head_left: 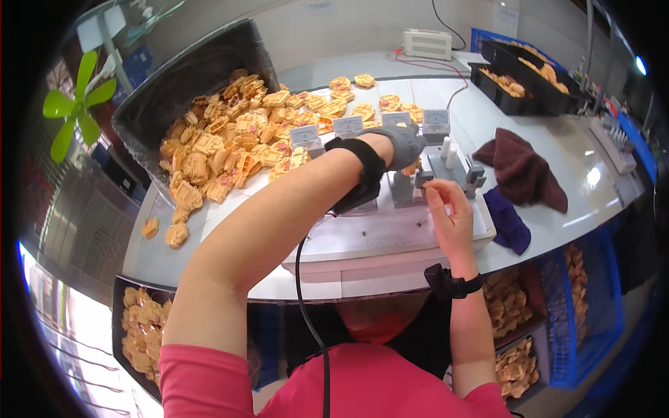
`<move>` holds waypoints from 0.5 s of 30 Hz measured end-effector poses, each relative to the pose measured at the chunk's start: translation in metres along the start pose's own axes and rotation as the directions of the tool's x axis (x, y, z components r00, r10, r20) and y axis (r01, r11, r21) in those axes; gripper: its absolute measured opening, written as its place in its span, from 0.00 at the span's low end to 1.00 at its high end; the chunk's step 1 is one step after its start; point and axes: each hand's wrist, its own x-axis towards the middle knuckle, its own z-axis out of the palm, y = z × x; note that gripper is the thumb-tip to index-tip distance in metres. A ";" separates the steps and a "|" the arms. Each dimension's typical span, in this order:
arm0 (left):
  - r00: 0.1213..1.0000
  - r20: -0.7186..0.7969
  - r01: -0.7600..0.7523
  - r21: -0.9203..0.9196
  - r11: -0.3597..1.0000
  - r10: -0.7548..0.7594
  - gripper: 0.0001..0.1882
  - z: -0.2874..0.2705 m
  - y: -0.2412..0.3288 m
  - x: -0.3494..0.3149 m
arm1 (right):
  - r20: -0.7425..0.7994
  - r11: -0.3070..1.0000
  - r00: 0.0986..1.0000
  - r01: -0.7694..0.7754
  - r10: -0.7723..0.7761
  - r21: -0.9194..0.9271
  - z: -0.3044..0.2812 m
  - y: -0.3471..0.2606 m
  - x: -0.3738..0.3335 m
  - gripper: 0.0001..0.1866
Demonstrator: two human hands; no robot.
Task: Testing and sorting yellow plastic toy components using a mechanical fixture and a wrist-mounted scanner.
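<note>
My left hand [403, 145], in a grey glove, reaches across the white test fixture [376, 240]. Its fingers curl downward over a tan plastic part [411, 168], mostly hidden beneath the glove. Bare, my right hand [451, 212] pinches thumb and forefinger at a small dark grey block [424, 179] on the fixture, just right of that part. Small panel meters with white dials [348, 125] stand in a row along the back; one meter [436, 121] is beyond my right hand. White posts [450, 155] and a dark grey clamp [475, 178] rise at the fixture's right side.
Tan plastic parts [209, 150] spill from a tipped black bin [143, 104] at left. A brown cloth [524, 171] and a purple cloth [509, 221] lie right. A white instrument box [427, 44] with red leads and black trays [498, 101] sit behind. Filled crates [592, 320] stand below.
</note>
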 end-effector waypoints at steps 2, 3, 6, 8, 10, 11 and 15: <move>0.999 0.030 0.045 -0.004 0.999 -0.044 0.18 0.006 0.000 0.011 | -0.020 0.999 0.999 -0.036 0.037 0.029 0.001 0.007 -0.001 0.07; 0.999 0.018 0.046 -0.024 0.999 -0.045 0.18 0.011 0.000 0.018 | 0.044 0.996 0.996 -0.085 0.084 0.038 -0.004 0.011 -0.002 0.07; 0.988 0.081 0.148 -0.242 0.959 -0.132 0.22 0.007 0.009 0.020 | 0.040 0.997 0.996 -0.077 0.076 0.003 -0.008 0.018 -0.003 0.06; 0.998 0.031 0.050 -0.055 0.997 -0.048 0.24 0.017 0.010 0.021 | 0.067 0.996 0.995 -0.075 0.072 0.039 -0.007 0.022 -0.003 0.07; 0.982 0.080 0.181 -0.156 0.971 -0.170 0.22 0.025 0.019 0.022 | 0.015 0.999 1.000 -0.027 0.027 0.026 -0.003 0.022 -0.005 0.08; 0.985 0.082 0.163 -0.139 0.977 -0.153 0.22 0.027 0.016 0.024 | 0.025 0.998 0.998 -0.055 0.054 0.038 -0.002 0.020 -0.006 0.08; 0.989 0.148 0.025 -0.168 0.985 0.001 0.28 0.044 -0.020 0.030 | -0.042 0.998 0.998 -0.042 0.044 0.036 0.013 -0.002 -0.004 0.14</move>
